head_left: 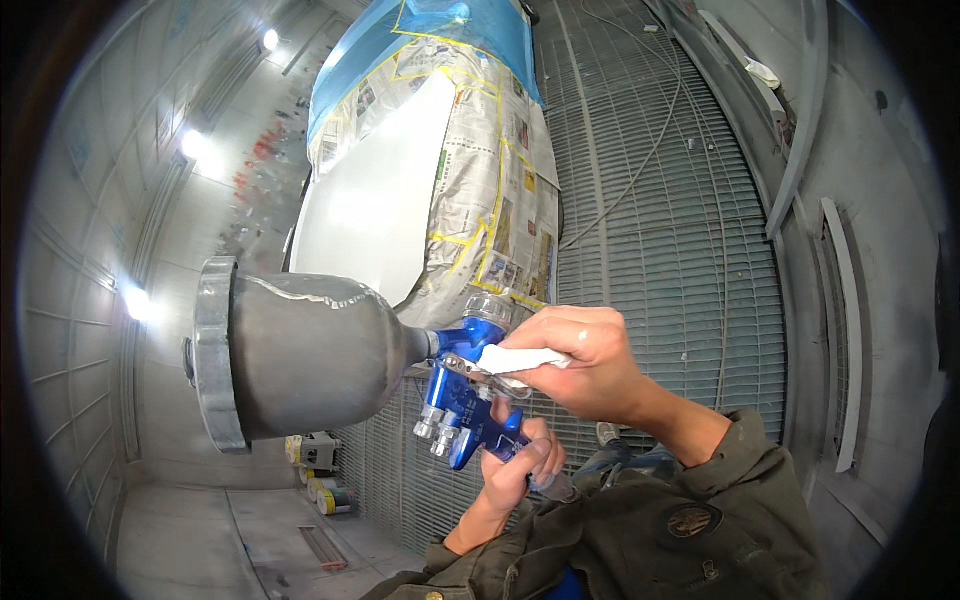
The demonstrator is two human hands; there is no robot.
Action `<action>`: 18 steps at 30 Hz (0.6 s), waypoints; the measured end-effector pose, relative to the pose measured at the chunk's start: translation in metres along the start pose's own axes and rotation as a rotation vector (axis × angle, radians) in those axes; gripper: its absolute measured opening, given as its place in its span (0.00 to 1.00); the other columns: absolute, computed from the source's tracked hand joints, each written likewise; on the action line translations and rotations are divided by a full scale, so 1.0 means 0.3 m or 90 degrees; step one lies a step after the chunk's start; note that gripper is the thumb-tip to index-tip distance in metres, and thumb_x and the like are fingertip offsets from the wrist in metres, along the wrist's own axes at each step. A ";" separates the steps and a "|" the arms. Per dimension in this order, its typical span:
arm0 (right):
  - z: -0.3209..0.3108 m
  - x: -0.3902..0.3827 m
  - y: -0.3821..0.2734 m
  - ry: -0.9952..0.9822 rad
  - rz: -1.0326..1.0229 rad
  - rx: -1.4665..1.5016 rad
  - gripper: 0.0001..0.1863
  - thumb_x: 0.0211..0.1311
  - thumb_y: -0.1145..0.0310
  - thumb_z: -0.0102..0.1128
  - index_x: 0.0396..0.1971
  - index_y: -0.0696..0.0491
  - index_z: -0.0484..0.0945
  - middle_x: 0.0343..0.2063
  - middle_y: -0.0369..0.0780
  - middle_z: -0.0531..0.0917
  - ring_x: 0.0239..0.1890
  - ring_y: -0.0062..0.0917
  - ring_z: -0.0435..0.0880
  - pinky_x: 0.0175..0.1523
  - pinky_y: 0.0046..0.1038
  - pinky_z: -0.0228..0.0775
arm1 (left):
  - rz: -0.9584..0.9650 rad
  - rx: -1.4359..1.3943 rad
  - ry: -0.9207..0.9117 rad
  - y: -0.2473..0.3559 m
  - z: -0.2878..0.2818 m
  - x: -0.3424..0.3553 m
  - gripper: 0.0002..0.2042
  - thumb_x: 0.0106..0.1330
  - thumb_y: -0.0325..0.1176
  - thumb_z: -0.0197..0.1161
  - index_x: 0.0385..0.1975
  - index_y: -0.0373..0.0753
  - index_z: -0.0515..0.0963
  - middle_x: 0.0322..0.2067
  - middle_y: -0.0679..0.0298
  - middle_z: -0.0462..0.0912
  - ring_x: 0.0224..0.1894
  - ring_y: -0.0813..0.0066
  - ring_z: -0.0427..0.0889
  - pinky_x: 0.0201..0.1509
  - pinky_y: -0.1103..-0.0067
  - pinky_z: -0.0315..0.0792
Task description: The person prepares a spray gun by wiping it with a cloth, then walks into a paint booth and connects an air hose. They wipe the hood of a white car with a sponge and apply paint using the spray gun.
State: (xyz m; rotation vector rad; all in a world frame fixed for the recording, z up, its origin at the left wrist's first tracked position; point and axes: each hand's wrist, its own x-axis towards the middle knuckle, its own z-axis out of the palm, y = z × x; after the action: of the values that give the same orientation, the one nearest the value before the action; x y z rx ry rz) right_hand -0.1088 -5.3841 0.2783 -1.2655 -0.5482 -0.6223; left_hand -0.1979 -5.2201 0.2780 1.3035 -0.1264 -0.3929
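My left hand (pixel 522 468) is wrapped round the handle of a blue spray gun (pixel 462 405). A large grey metal paint cup (pixel 320 355) is attached to the gun and lies tilted sideways, with its wide lid toward the left. With pinched fingers, my right hand (pixel 592 362) holds a folded white wipe (pixel 522 359) against the gun body, just behind the clear-grey nozzle end. The wipe partly covers the gun, and my left fingers are partly hidden behind the handle.
Ahead stands a vehicle with a bare white panel (pixel 375 200), surrounded by newspaper masking (pixel 520 200), yellow tape and blue film (pixel 480 35). A thin hose (pixel 630 185) crosses the grated floor (pixel 690 270). Several cans (pixel 335 500) sit low at left; lit walls enclose the space.
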 end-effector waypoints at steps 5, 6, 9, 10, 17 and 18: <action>-0.030 0.028 -0.053 -0.011 0.040 0.004 0.09 0.46 0.79 0.72 0.30 0.59 0.85 0.25 0.41 0.86 0.27 0.23 0.86 0.32 0.22 0.75 | -0.008 0.004 -0.013 0.003 0.005 -0.001 0.40 0.64 0.21 0.50 0.72 0.66 0.44 0.17 0.65 0.65 0.13 0.75 0.66 0.26 0.73 0.68; -0.031 0.032 -0.059 -0.003 0.044 0.011 0.08 0.46 0.79 0.72 0.30 0.60 0.85 0.25 0.41 0.86 0.27 0.22 0.85 0.31 0.22 0.75 | -0.016 -0.004 -0.017 0.001 0.002 0.000 0.41 0.64 0.21 0.50 0.72 0.66 0.43 0.17 0.65 0.65 0.13 0.74 0.66 0.26 0.73 0.68; -0.022 0.041 -0.073 0.021 0.065 0.032 0.07 0.48 0.78 0.72 0.30 0.60 0.85 0.25 0.41 0.85 0.27 0.21 0.85 0.30 0.21 0.75 | -0.004 -0.052 -0.026 -0.001 0.002 0.000 0.44 0.63 0.16 0.45 0.74 0.57 0.31 0.17 0.64 0.66 0.15 0.75 0.65 0.27 0.75 0.67; -0.016 0.040 -0.078 0.028 0.077 0.039 0.06 0.50 0.78 0.71 0.30 0.60 0.84 0.25 0.41 0.85 0.26 0.21 0.85 0.29 0.22 0.75 | -0.005 -0.045 -0.023 0.001 -0.001 0.001 0.43 0.64 0.16 0.45 0.74 0.56 0.33 0.18 0.64 0.66 0.15 0.75 0.65 0.27 0.75 0.67; -0.020 0.047 -0.155 0.103 0.206 0.125 0.06 0.49 0.80 0.72 0.28 0.61 0.84 0.25 0.38 0.85 0.28 0.16 0.83 0.32 0.18 0.72 | -0.054 0.031 0.024 0.019 0.042 0.020 0.03 0.60 0.22 0.51 0.29 0.38 0.68 0.15 0.66 0.65 0.14 0.75 0.67 0.28 0.74 0.67; -0.021 0.041 -0.143 0.132 0.229 0.163 0.06 0.49 0.81 0.71 0.28 0.63 0.83 0.26 0.38 0.85 0.29 0.15 0.82 0.33 0.18 0.72 | -0.068 0.045 0.011 0.019 0.040 0.025 0.05 0.60 0.22 0.51 0.24 0.39 0.65 0.15 0.66 0.65 0.14 0.75 0.67 0.28 0.74 0.67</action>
State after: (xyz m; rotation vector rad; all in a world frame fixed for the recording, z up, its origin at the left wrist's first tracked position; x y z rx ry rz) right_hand -0.1296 -5.3996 0.3151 -1.0099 -0.2115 -0.3614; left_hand -0.1936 -5.2324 0.2856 1.3875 -0.0567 -0.4723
